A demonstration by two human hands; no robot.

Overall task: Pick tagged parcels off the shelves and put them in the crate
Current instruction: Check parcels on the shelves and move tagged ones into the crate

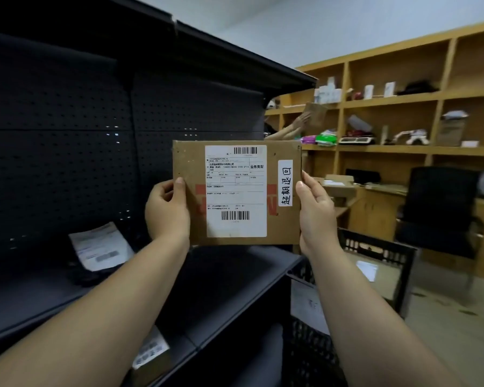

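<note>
both hands hold a flat cardboard parcel (236,192) upright, face toward the camera. left hand (166,210) grips its left edge, thumb on the front and fingers curled behind; right hand (316,213) grips the right edge the same way. between the hands, on the parcel's face, sit a white shipping label (235,191) with barcodes at top and bottom and, just beside the right thumb, a narrow white tag (285,182) with handwritten characters. below and left of the left hand, a dark parcel (101,250) with a white label lies on the black metal shelf (235,263). below the left forearm, another labelled parcel (151,350) rests on a lower shelf. below and right of the right hand stands a black slatted crate (375,247) with a labelled box inside. farther behind the right hand are wooden shelves (389,101) with assorted goods, where another person's hand (302,121) holds a brown packet.
</note>
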